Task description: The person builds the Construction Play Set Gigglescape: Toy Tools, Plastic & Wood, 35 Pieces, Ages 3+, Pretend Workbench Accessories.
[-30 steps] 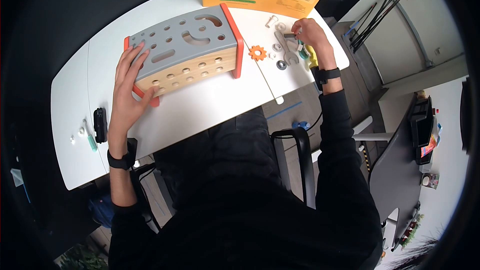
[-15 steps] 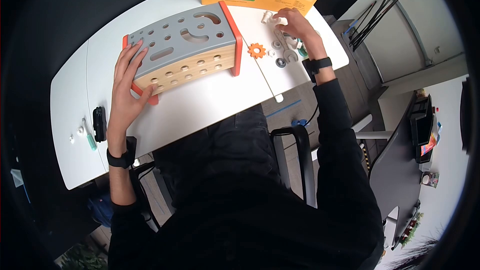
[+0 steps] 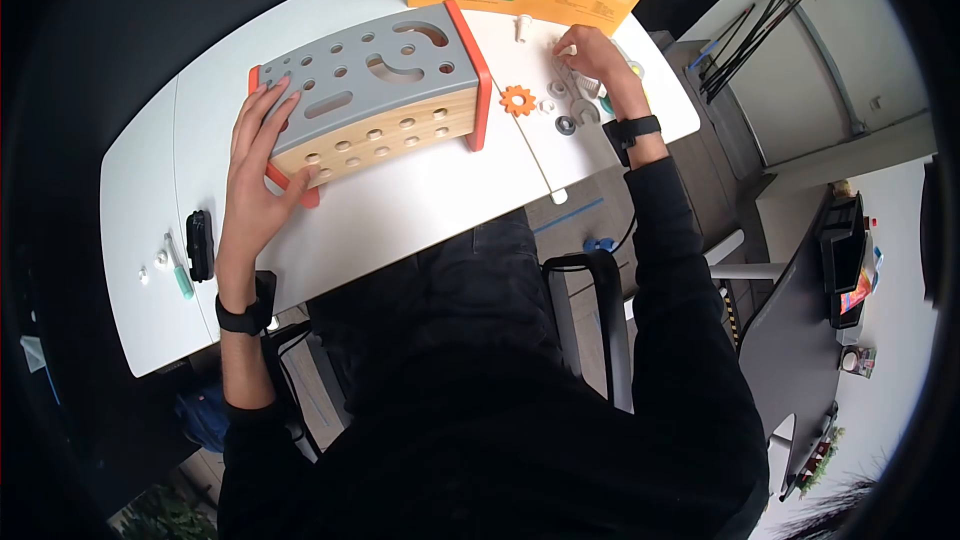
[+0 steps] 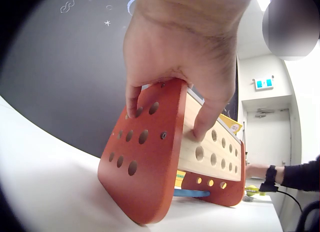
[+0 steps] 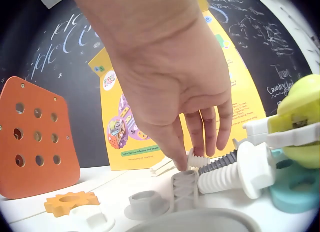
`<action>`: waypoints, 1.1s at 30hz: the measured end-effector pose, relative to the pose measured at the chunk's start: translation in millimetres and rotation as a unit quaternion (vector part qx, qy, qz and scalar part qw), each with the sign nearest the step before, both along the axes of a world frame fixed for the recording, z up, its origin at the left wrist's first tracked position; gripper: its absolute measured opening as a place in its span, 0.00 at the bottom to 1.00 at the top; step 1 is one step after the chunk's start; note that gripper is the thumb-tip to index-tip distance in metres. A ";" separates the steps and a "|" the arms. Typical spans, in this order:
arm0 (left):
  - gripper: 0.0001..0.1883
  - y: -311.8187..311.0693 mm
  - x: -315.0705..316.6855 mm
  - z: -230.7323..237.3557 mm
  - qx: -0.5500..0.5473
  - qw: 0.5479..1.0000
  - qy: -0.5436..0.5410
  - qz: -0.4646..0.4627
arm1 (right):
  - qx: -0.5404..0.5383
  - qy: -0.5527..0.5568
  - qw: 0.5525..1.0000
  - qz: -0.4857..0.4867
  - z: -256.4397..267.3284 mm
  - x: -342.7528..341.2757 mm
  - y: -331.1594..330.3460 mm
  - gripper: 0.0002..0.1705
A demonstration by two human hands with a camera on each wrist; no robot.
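- Toy workbench (image 3: pixel 370 95) on the white table (image 3: pixel 440 200), grey slotted top upward, wooden front (image 4: pixel 188 159) on the near side; unmoved over the last second.
- Left hand (image 3: pixel 262 190) on the workbench's left end: holding, fingers spread over the top and red end panel (image 4: pixel 155 162), thumb pressed to the wooden front.
- Right hand (image 3: pixel 597 55) well to the right of the workbench, fingers bent downward, thumb tip close by a small white threaded piece (image 5: pixel 200 160). Cannot tell pinch from light touch.
- Just changed: lone white screw (image 3: pixel 523 28) now nearer the workbench, apart from the other screws; right hand back above the remainder after a brief pass over that screw.
- Meaning, by judgement: one screw separated out, handling turned again to the remainder, workbench merely steadied.
- Right of the workbench, nearest first: orange gear (image 5: pixel 62 206), then grey nut (image 5: pixel 146 204), toy wrench (image 5: pixel 195 223), dark grey screw (image 5: pixel 217 162), big white screw (image 5: pixel 235 175), turquoise piece (image 5: pixel 295 192).
- Behind the workbench, rightward: upright yellow box (image 3: pixel 560 0).
- Left of the workbench, well apart: black case (image 3: pixel 200 245), mint-handled tool (image 3: pixel 181 278).
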State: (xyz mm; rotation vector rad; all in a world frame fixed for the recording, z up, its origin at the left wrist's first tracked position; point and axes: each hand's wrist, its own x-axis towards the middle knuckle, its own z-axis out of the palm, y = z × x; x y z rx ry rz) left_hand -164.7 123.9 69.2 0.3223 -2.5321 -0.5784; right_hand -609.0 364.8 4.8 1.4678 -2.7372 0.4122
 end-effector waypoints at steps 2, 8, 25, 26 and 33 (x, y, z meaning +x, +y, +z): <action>0.40 0.0 0.0 -0.1 0.001 1.000 0.001 -0.003 | 0.012 0.013 1.000 0.002 0.8 1.8 1.7 0.15; 0.40 0.8 0.7 1.9 -0.004 1.000 -0.009 0.002 | -0.126 0.012 0.992 0.018 26.5 36.4 6.2 0.07; 0.44 8.9 -0.4 16.5 -0.032 0.999 -0.029 0.017 | -0.063 -0.083 0.974 0.199 4.3 48.8 -53.1 0.16; 0.43 9.7 -0.2 16.0 -0.024 0.999 -0.033 0.020 | -0.085 -0.054 0.968 0.229 1.4 50.4 -58.9 0.16; 0.43 6.7 0.2 12.5 -0.014 0.999 -0.029 0.012 | 0.035 -0.118 0.979 0.165 -7.4 51.0 -72.9 0.16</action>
